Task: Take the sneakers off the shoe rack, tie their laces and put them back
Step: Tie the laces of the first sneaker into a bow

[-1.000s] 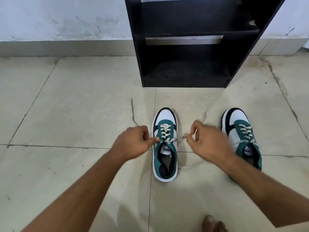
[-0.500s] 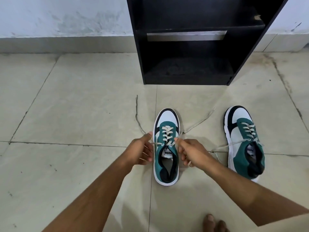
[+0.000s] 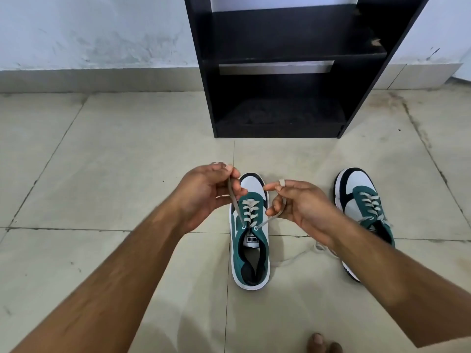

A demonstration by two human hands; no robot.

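Two green, white and black sneakers stand on the tiled floor, toes pointing toward the rack. The left sneaker (image 3: 251,250) is in the middle, below my hands. My left hand (image 3: 206,194) pinches one end of its beige lace, lifted above the toe. My right hand (image 3: 303,207) holds the other lace end, looped over the forefinger. Both ends run down to the top eyelets. The right sneaker (image 3: 362,202) stands further right, partly behind my right forearm, its lace (image 3: 303,256) loose on the floor. The black shoe rack (image 3: 277,64) stands against the wall, its shelves bare.
Pale floor tiles (image 3: 114,161) spread all around the sneakers. A whitish wall with a grey skirting (image 3: 102,77) runs behind the rack. My bare toes (image 3: 323,343) show at the bottom edge.
Both hands rose from beside the sneaker's tongue to above its toe, pulling the two lace ends up and taut. The lace ends no longer trail on the floor toward the rack.
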